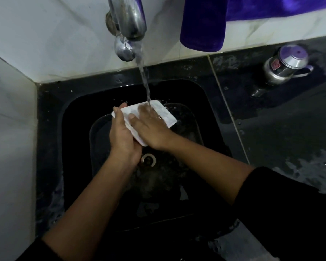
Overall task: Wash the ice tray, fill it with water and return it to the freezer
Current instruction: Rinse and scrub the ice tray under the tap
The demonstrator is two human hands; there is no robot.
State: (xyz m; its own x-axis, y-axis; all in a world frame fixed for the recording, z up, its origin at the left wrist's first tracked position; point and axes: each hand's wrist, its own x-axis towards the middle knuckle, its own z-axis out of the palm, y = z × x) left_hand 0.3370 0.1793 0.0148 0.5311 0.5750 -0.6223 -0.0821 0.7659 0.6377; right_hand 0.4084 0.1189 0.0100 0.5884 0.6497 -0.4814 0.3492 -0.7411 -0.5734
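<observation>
The white ice tray [166, 115] is held tilted over the black sink [51, 129], under the water stream [145, 81] from the metal tap [132, 17]. My left hand [123, 136] grips the tray's left edge from below, fingers curled over its rim. My right hand [149, 123] lies flat across the top of the tray with straight fingers, and the water lands on its fingertips. Most of the tray's cells are hidden under my right hand.
The sink's drain [148, 160] sits below my hands. A purple cloth [203, 21] hangs by the tap. On the wet dark counter [271, 129] at the right stands a steel lidded jug [284, 66]. White tiled walls close in the back and left.
</observation>
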